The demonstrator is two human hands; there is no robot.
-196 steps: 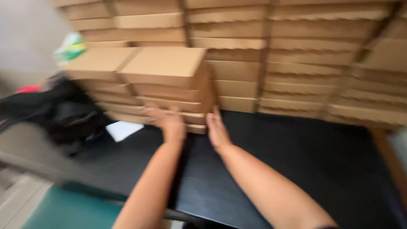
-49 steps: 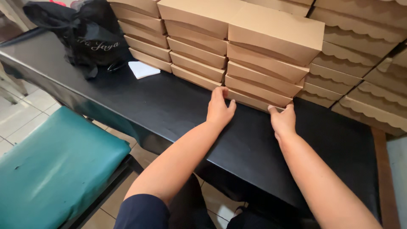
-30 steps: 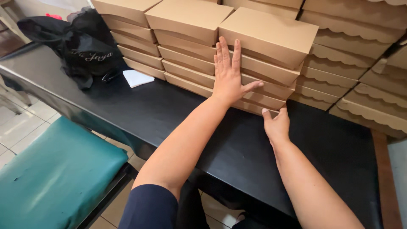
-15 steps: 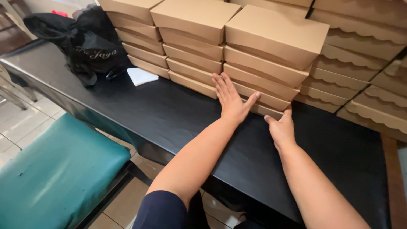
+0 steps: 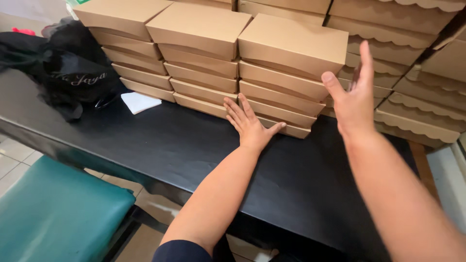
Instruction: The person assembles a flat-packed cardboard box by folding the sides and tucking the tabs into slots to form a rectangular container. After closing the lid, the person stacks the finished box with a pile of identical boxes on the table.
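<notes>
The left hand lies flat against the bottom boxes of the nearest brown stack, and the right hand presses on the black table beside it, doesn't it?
Not quite. The left hand does lie flat against the bottom boxes of the nearest brown stack, but the right hand is not pressing on the black table: the head view shows it raised in the air, open, beside the stack.

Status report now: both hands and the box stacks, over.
Left hand flat against bottom boxes of nearest stack. Right hand open, raised, holding nothing. Black table in front bare.

Black bag [image 5: 68, 77], white paper [image 5: 140, 102] on black table [image 5: 170, 145]; teal seat [image 5: 53, 213] below.
</notes>
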